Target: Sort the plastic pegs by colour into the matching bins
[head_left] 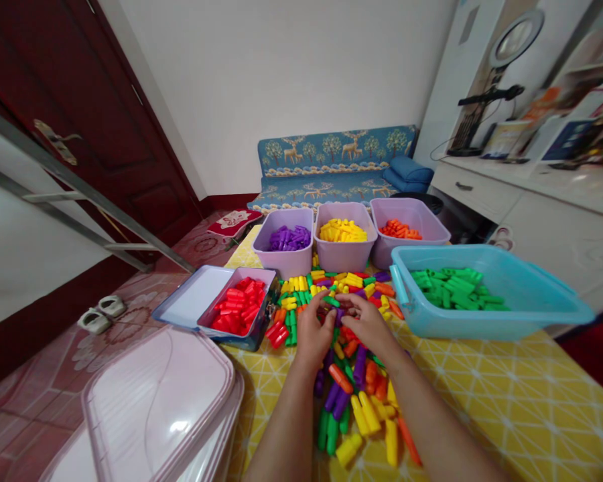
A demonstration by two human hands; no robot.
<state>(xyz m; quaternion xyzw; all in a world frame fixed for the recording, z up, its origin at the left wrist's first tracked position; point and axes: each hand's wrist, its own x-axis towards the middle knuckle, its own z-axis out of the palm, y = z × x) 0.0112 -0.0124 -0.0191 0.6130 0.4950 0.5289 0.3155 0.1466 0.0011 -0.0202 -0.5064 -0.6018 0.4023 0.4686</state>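
Over the middle of a spread of small coloured plastic tubes (364,412), both my hands are close together. My left hand (313,329) has its fingers curled at a green plastic tube (331,302), which lies across the gap between the fingertips of both hands. Curled in from the other side, my right hand (368,326) has thumb and fingers around a purple plastic tube (338,316). Fingers partly cover both tubes, so the exact contact is hard to see. Loose red, yellow, green, purple and orange tubes lie beneath and around both hands.
Lilac bins hold purple (283,261), yellow (346,258) and orange tubes (400,229). A blue basin (487,325) of green tubes stands right; an open box (254,338) of red ones, left. Stacked lids (161,395) lie front left. A ladder (80,184) leans nearby.
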